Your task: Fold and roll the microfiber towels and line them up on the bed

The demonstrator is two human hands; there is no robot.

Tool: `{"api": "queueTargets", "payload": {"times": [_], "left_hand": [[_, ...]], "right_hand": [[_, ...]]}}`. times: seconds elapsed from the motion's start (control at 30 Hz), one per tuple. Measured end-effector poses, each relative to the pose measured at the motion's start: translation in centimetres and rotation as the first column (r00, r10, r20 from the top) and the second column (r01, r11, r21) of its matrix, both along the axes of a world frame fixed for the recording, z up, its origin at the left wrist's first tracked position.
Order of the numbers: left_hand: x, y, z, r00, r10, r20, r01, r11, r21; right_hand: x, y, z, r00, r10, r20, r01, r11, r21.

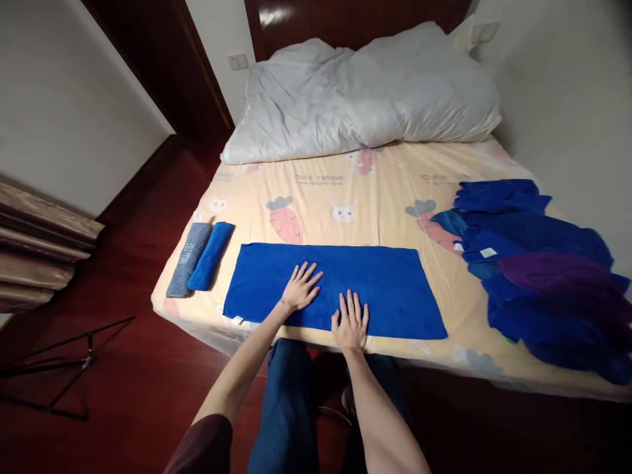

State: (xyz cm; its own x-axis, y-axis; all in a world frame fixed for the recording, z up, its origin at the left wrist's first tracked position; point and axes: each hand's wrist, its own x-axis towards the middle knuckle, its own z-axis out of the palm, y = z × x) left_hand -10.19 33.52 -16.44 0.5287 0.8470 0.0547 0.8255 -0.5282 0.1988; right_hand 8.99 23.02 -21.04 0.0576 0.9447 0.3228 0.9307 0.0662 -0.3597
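A blue towel (385, 283) lies spread flat along the front of the bed, its long side near the edge. My left hand (300, 288) rests on it left of the middle, fingers spread. Closer to the front edge, my right hand (351, 320) also lies flat on the cloth with its fingers apart. Neither hand holds anything. A small white tag (237, 320) sticks out at the towel's near left corner. Left of the towel lie two rolled towels side by side, a grey one (189, 260) with lettering and a blue one (212, 257).
A loose heap of blue and purple cloths (548, 276) covers the bed's right side. A bunched white quilt (365, 99) lies by the headboard (316, 20). The bed sheet (316, 197) has carrot and rabbit prints. Black stand legs (74, 365) stand on the floor at left.
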Motion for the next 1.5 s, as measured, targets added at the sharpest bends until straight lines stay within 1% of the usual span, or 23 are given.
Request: {"api": "queueTargets", "payload": {"times": [0.13, 0.2, 0.27, 0.37, 0.47, 0.53, 0.6, 0.67, 0.73, 0.77, 0.83, 0.9, 1.0, 1.13, 1.33, 1.43, 1.5], "left_hand": [[-7.4, 3.0, -0.7, 0.983, 0.183, -0.016, -0.182, 0.983, 0.017], [-11.0, 4.2, -0.9, 0.955, 0.295, -0.027, -0.294, 0.955, 0.03], [-13.9, 5.5, -1.1, 0.919, 0.392, -0.035, -0.391, 0.92, 0.035], [-16.9, 7.6, -1.0, 0.87, 0.49, -0.052, -0.489, 0.872, 0.028], [-18.1, 9.4, -0.4, 0.831, 0.552, -0.073, -0.552, 0.834, 0.015], [-17.5, 9.4, 0.0, 0.811, 0.581, -0.068, -0.581, 0.813, 0.027], [-15.9, 7.8, 0.0, 0.81, 0.586, -0.034, -0.583, 0.81, 0.06], [-13.5, 4.4, -0.4, 0.843, 0.538, 0.011, -0.537, 0.839, 0.089], [-11.0, 0.1, -1.0, 0.895, 0.445, 0.036, -0.446, 0.89, 0.089], [-10.0, -1.9, -1.4, 0.898, 0.437, 0.052, -0.44, 0.893, 0.093], [-8.2, -5.1, -1.8, 0.874, 0.475, 0.096, -0.484, 0.87, 0.098], [-6.8, -6.7, -2.1, 0.827, 0.543, 0.144, -0.558, 0.825, 0.093], [-5.3, -7.1, -2.1, 0.774, 0.601, 0.2, -0.624, 0.778, 0.076], [-4.4, -7.0, -1.9, 0.753, 0.599, 0.271, -0.637, 0.768, 0.07], [-4.6, -7.0, -2.2, 0.71, 0.615, 0.344, -0.669, 0.741, 0.054], [-4.6, -6.8, -2.5, 0.704, 0.606, 0.37, -0.671, 0.738, 0.068], [-4.6, -6.8, -2.8, 0.698, 0.602, 0.388, -0.677, 0.731, 0.084]], "right_hand": [[0.0, 0.0, 0.0, 1.0, 0.006, -0.005, -0.006, 1.0, -0.008], [0.0, 0.0, 0.0, 1.0, 0.007, -0.006, -0.007, 1.0, -0.012], [0.1, 0.0, 0.1, 1.0, 0.01, -0.009, -0.01, 1.0, -0.015], [0.1, 0.0, 0.1, 1.0, 0.016, -0.011, -0.016, 1.0, -0.02], [0.1, 0.1, 0.0, 1.0, 0.021, -0.005, -0.021, 1.0, -0.022], [0.1, 0.1, 0.0, 1.0, 0.018, 0.0, -0.018, 1.0, -0.021], [0.1, 0.1, 0.0, 1.0, 0.011, 0.005, -0.011, 1.0, -0.022], [0.0, 0.2, 0.0, 1.0, 0.007, 0.012, -0.007, 1.0, -0.026], [0.0, 0.3, 0.2, 1.0, 0.008, 0.02, -0.007, 0.999, -0.038], [0.0, 0.3, 0.2, 1.0, 0.009, 0.023, -0.008, 0.999, -0.045], [-0.1, 0.3, 0.4, 0.999, 0.006, 0.032, -0.004, 0.998, -0.059], [-0.1, 0.4, 0.6, 0.999, 0.001, 0.043, 0.002, 0.998, -0.069], [-0.1, 0.5, 0.9, 0.998, -0.005, 0.062, 0.01, 0.996, -0.083], [-0.2, 0.6, 1.2, 0.996, -0.004, 0.085, 0.013, 0.995, -0.1], [-0.2, 0.7, 2.0, 0.997, 0.014, 0.074, -0.002, 0.985, -0.173], [-0.8, 1.7, 2.9, 0.999, 0.019, 0.046, -0.007, 0.971, -0.24], [-1.9, 3.1, 3.8, 0.996, 0.078, 0.03, -0.067, 0.958, -0.28]]}}
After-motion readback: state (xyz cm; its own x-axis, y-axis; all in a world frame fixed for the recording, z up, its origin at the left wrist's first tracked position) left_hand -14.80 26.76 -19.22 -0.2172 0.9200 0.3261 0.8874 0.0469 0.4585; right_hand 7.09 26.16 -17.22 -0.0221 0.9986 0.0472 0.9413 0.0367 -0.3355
